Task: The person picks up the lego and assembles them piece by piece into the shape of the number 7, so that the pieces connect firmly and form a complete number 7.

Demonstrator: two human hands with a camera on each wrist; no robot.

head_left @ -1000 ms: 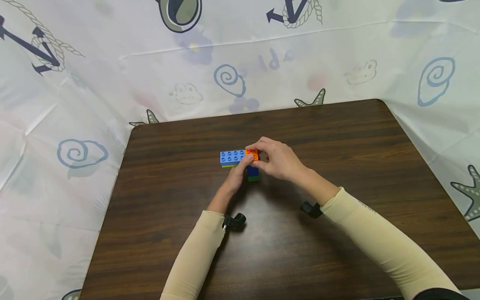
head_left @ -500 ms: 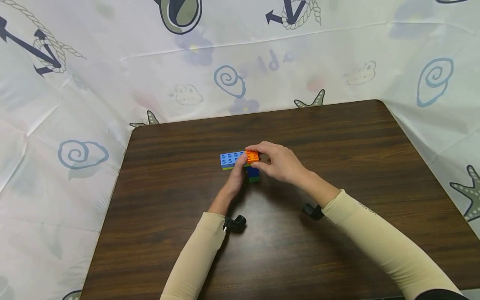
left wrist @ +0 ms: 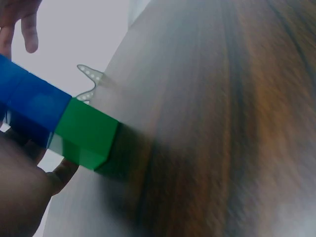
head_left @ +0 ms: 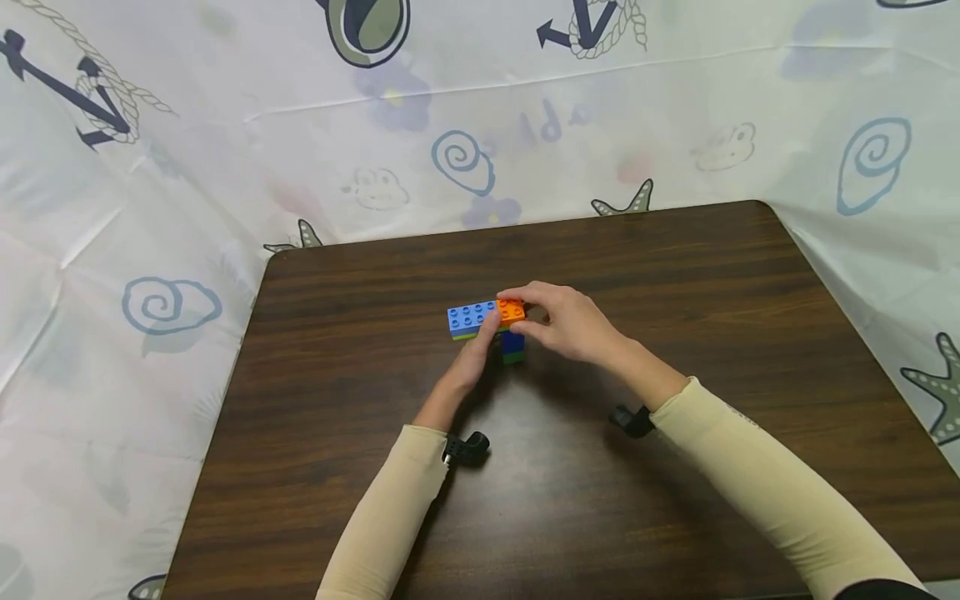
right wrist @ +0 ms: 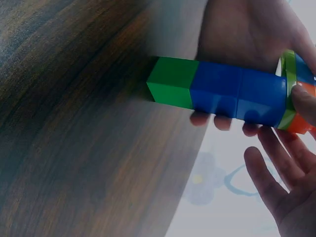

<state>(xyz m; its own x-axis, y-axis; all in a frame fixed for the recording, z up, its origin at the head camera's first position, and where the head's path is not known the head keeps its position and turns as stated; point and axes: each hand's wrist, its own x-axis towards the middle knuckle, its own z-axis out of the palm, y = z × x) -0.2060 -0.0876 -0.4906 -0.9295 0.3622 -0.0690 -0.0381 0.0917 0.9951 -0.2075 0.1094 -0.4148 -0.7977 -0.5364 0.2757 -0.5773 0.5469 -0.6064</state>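
Note:
A toy building-brick tower stands on the table in the head view. Its base is a green brick [right wrist: 173, 81], topped by dark blue bricks [right wrist: 237, 94] and a thin lime-green layer [right wrist: 289, 74]. A long light blue brick [head_left: 468, 317] juts out leftward at the top, beside an orange brick [head_left: 511, 312]. My left hand [head_left: 472, 358] grips the tower from the left, fingers behind the dark blue bricks, thumb near where light blue meets orange. My right hand [head_left: 570, 323] pinches the orange brick from the right, index finger at its far edge, thumb at its near edge.
The dark wood-grain table [head_left: 337, 417] spreads around the tower on all sides. A white printed curtain [head_left: 525, 142] hangs behind and beside it. Black wrist cameras [head_left: 468, 450] sit below both hands, over cream sleeves [head_left: 757, 467].
My left thumb has slid leftward off the orange brick's top. The right hand keeps its pinch on that brick. Otherwise the head view has only shifted slightly.

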